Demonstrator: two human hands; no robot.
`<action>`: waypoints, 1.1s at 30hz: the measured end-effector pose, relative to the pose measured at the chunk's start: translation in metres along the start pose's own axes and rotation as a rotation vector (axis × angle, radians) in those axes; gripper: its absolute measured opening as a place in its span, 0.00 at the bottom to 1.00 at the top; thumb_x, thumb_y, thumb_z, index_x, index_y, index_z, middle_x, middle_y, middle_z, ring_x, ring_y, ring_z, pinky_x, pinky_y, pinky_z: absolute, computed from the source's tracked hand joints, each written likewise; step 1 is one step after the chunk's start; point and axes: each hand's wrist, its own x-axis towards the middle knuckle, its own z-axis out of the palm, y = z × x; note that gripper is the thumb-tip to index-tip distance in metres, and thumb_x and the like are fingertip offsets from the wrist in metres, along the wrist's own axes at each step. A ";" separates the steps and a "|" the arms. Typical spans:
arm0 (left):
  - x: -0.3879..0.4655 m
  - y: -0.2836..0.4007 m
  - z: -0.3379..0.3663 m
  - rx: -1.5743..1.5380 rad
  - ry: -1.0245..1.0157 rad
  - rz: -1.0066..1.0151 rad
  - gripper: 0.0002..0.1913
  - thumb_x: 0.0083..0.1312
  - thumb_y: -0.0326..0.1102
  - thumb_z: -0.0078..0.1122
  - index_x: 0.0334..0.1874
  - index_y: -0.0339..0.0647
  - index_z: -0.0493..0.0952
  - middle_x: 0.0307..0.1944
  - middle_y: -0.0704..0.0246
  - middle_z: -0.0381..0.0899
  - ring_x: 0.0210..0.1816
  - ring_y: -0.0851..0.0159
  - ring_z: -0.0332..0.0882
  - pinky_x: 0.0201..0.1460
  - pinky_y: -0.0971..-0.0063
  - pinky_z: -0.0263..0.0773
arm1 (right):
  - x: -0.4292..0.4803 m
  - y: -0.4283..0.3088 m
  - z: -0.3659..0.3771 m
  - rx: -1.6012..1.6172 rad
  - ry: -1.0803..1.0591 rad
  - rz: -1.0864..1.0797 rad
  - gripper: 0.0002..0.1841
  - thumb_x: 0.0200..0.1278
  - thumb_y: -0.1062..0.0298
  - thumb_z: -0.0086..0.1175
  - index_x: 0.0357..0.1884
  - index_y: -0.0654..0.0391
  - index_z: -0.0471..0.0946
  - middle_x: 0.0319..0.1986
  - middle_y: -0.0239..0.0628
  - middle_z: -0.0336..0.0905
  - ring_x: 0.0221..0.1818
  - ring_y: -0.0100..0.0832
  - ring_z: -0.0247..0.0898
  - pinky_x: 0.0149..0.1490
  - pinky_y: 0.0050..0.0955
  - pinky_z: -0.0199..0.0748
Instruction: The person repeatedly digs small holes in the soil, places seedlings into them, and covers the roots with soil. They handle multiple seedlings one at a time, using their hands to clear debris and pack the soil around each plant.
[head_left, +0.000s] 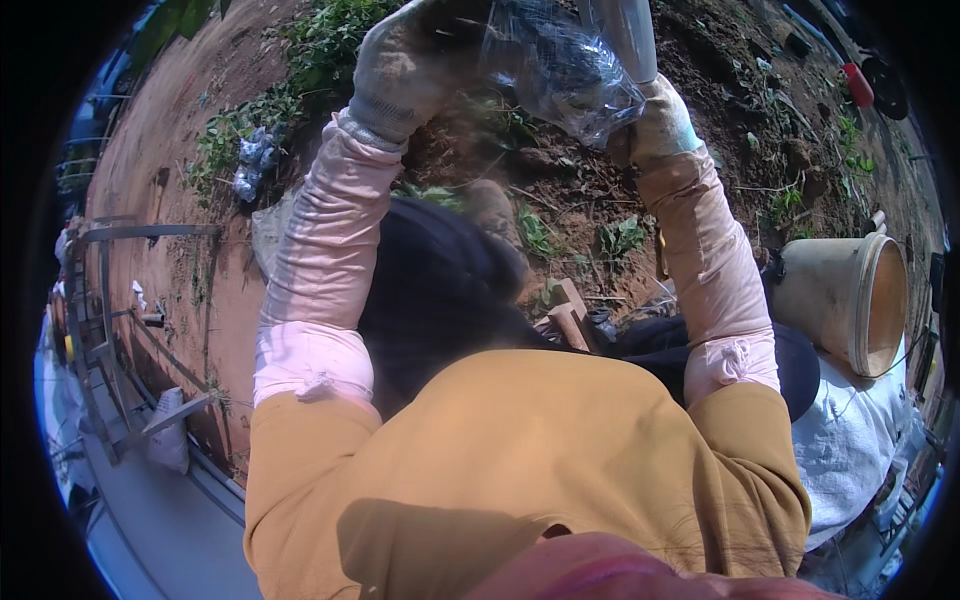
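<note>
My left hand, in a soiled knit work glove, is raised at the top of the view, blurred. Its fingers are in dark shadow beside a crumpled clear plastic bag, and I cannot tell whether they grip it. My right hand, also gloved, is at the lower end of a smooth grey tube, with the bag partly in front of it. Its fingers are mostly hidden behind the bag and tube. The tube runs out of the top of the view. Below lies loose brown soil with leafy scraps.
A dirty white bucket lies on its side at the right, by a white woven sack. Wooden pieces rest near my legs. Green plants and crumpled plastic are at the left, with a metal frame farther out.
</note>
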 end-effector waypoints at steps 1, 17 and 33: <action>-0.002 -0.002 -0.003 0.105 0.050 -0.076 0.26 0.55 0.22 0.72 0.58 0.33 0.74 0.45 0.61 0.83 0.44 0.64 0.83 0.49 0.71 0.79 | 0.000 -0.004 -0.004 -0.034 -0.002 -0.030 0.22 0.59 0.59 0.67 0.47 0.65 0.77 0.31 0.36 0.81 0.22 0.24 0.74 0.25 0.21 0.71; -0.002 -0.037 0.011 -0.456 0.165 -0.512 0.15 0.71 0.30 0.54 0.56 0.32 0.77 0.55 0.64 0.81 0.55 0.65 0.79 0.56 0.69 0.79 | 0.013 0.010 0.000 -0.612 0.490 -0.848 0.19 0.61 0.70 0.64 0.53 0.66 0.77 0.39 0.34 0.83 0.38 0.22 0.77 0.45 0.21 0.76; 0.014 -0.050 -0.041 1.313 0.338 -0.044 0.33 0.49 0.38 0.73 0.61 0.46 0.75 0.46 0.60 0.83 0.43 0.56 0.83 0.50 0.64 0.78 | -0.029 -0.037 0.011 -1.395 -0.310 -0.915 0.30 0.49 0.72 0.69 0.58 0.65 0.75 0.38 0.47 0.85 0.39 0.40 0.85 0.43 0.31 0.82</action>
